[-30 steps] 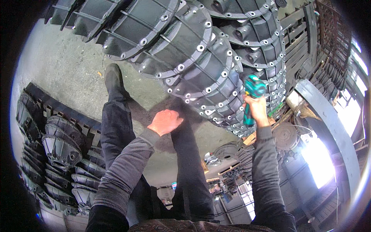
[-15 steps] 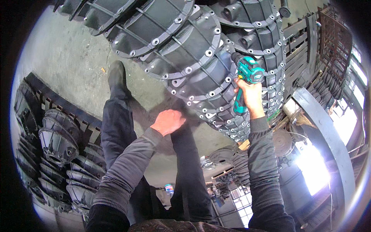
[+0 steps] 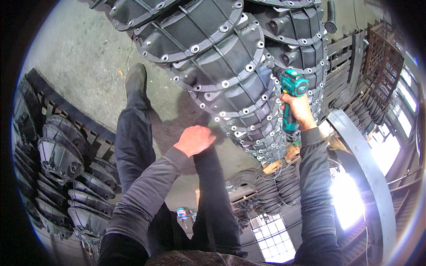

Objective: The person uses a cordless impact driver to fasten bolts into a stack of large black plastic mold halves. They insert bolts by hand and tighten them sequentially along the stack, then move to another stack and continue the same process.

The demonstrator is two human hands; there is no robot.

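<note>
Right hand gripping drill, seemingly touching housing rim

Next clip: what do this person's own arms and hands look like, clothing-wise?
Both arms wear long, finely ribbed dark grey knit sleeves, the left sleeve and right sleeve ending in snug cuffs at the wrists. The left hand and right hand are bare: no gloves, watch or rings visible.

Count, placed from your teal drill: one drill; two hands, right on it, left well left; one boot far left.
</note>
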